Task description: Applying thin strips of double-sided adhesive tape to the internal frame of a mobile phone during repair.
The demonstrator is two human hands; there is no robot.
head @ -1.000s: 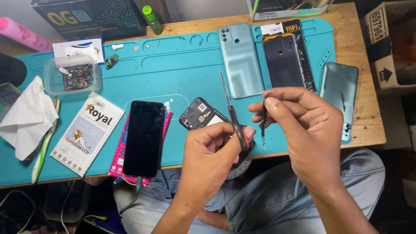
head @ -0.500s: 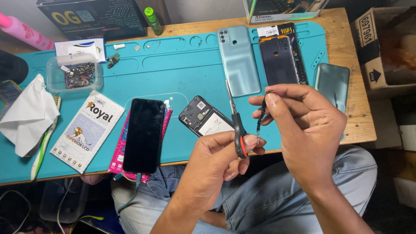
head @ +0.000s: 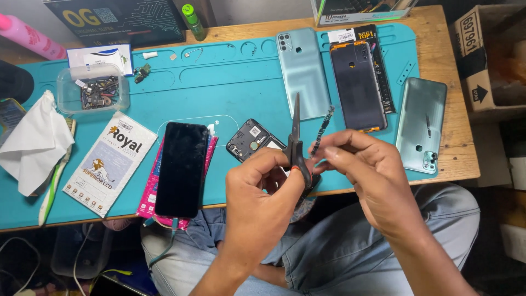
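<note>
Beside the left hand [head: 257,203] grip on scissors [head: 296,143] (blades up), right hand [head: 367,175] pinches strip [head: 323,129].

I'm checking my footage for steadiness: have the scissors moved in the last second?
Yes. The scissors in the left hand shifted right: the blade tip, earlier left of the pale green back cover, now overlaps its lower edge.
</note>
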